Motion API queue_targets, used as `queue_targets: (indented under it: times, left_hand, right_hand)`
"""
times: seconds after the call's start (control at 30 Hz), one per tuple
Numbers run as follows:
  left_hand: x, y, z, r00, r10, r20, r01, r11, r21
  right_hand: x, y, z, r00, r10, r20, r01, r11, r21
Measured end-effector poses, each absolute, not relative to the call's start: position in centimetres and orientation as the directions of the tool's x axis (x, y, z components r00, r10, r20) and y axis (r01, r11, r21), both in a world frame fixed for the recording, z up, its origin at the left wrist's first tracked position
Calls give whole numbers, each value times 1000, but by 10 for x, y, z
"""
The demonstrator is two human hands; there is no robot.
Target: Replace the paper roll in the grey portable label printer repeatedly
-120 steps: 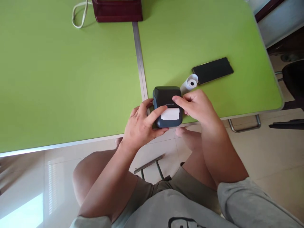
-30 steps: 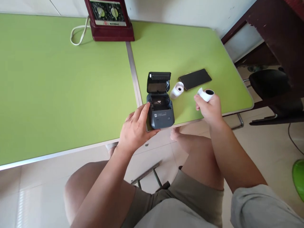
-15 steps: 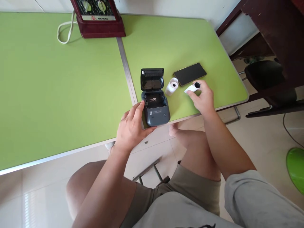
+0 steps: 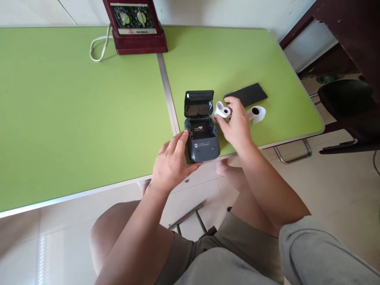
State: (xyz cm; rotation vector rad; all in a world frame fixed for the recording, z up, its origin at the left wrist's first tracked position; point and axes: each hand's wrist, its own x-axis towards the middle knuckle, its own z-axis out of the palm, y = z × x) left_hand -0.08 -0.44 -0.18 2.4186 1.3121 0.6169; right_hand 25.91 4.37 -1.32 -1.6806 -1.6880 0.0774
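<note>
A small dark grey printer (image 4: 202, 136) stands near the front edge of the green table (image 4: 74, 111), its lid raised and its paper bay bare. My left hand (image 4: 172, 162) holds the printer's left side, fingers curled against it. My right hand (image 4: 236, 124) is just right of the printer and pinches a white paper roll (image 4: 222, 111) between fingertips. A second white paper roll (image 4: 257, 113) lies on the table to the right, beside a black phone (image 4: 246, 94).
A dark red appliance (image 4: 135, 25) with two dials and a white cord (image 4: 99, 45) stands at the table's back edge. A metal seam (image 4: 166, 83) divides the tabletop. A black chair (image 4: 344, 99) and a dark wooden desk (image 4: 350, 23) are at the right.
The printer's lid, shut four seconds ago, now stands up. My right hand set the roll it held down by the phone, moved left and took hold of the other roll.
</note>
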Motion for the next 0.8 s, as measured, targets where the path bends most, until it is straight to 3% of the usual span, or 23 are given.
queue_targets:
  times: [0.17, 0.3, 0.47, 0.6, 0.8]
  left_hand:
    - [-1, -5, -4, 490, 823, 286, 705, -568, 426]
    - [0, -5, -5, 490, 819, 299, 702, -574, 421]
    - [-2, -5, -5, 483, 835, 263, 712, -550, 437]
    - [-4, -5, -6, 486, 840, 241, 720, -541, 433]
    - [-5, -4, -7, 478, 845, 239, 718, -533, 449]
  right_hand:
    - [265, 25, -10, 80, 893, 443, 752, 237, -614]
    - [262, 10, -10, -15, 869, 495, 741, 342, -577]
    - [260, 12, -19, 70, 831, 551, 785, 295, -545]
    - [262, 11, -20, 33, 840, 542, 709, 362, -605]
    - [258, 10, -17, 33, 844, 536, 774, 317, -547]
